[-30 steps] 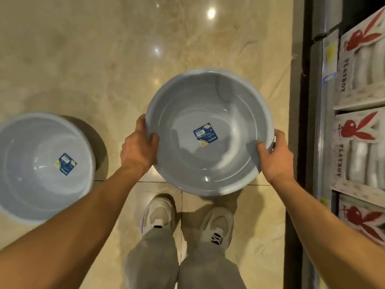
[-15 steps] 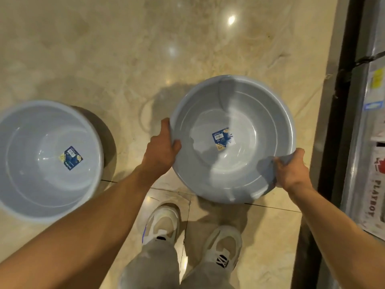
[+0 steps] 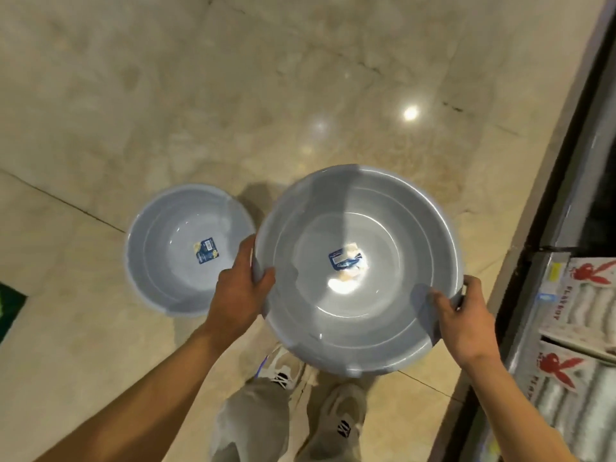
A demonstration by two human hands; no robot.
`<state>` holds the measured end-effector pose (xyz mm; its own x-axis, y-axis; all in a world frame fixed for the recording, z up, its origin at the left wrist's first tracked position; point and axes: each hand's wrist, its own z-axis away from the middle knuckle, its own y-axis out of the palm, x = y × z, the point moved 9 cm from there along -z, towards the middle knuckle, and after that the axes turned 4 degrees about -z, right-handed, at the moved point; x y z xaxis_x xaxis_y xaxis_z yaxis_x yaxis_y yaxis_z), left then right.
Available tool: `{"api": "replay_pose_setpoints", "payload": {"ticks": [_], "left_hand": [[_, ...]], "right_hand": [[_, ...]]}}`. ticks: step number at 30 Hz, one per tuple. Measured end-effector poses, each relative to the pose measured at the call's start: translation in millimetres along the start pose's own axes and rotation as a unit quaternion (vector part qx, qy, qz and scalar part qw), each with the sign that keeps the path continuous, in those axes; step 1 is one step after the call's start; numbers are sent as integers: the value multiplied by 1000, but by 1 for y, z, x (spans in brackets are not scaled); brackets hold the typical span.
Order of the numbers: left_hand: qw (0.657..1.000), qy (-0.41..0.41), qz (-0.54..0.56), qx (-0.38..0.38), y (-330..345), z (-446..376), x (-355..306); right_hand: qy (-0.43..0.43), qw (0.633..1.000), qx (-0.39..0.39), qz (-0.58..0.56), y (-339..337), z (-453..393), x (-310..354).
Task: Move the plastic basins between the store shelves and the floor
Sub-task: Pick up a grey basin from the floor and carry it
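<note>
I hold a large grey plastic basin (image 3: 376,228) in the air above the floor, mouth up, a blue label at its bottom. My left hand (image 3: 238,288) grips its left rim, thumb inside. My right hand (image 3: 463,321) grips the near right rim. A second grey basin (image 3: 166,261) of the same kind stands on the marble floor just left of the held one, with its own blue label inside. The held basin's rim overlaps the floor basin's right edge from my viewpoint.
Store shelves (image 3: 566,228) run along the right edge, with white boxed goods (image 3: 573,295) bearing red rabbit logos. My two feet in white sneakers (image 3: 336,425) stand under the held basin. A green mat corner (image 3: 10,305) lies at far left. Glossy marble floor (image 3: 233,95) stretches ahead.
My view has swung and risen: the floor basin now appears smaller and right beside the held basin. The held basin stays in both hands, carried slightly left, away from the shelves.
</note>
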<state>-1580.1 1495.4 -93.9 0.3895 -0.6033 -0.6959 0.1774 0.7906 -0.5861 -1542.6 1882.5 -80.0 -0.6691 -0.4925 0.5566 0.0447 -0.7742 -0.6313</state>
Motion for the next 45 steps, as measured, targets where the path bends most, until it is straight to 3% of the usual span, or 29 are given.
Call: {"api": "replay_pose_setpoints", "payload": {"ticks": [4, 9, 15, 20, 26, 34, 45], "left_hand": [[995, -26, 64, -69, -79, 34, -3], [985, -87, 54, -136, -159, 76, 14], [970, -168, 44, -171, -222, 113, 61], [954, -235, 58, -174, -242, 109, 114], [939, -291, 61, -174, -233, 81, 184], [926, -322, 77, -179, -155, 27, 279], [913, -352, 74, -191, -100, 0, 342]], "right_hand": [[-59, 998, 13, 7, 7, 27, 76], [-124, 990, 57, 46, 33, 56, 162], [-201, 966, 92, 130, 87, 80, 245], [-215, 950, 131, 182, 154, 79, 281], [-234, 929, 156, 238, 236, 48, 285], [-245, 900, 160, 322, 338, -39, 241], [-247, 910, 171, 286, 404, -78, 194]]}}
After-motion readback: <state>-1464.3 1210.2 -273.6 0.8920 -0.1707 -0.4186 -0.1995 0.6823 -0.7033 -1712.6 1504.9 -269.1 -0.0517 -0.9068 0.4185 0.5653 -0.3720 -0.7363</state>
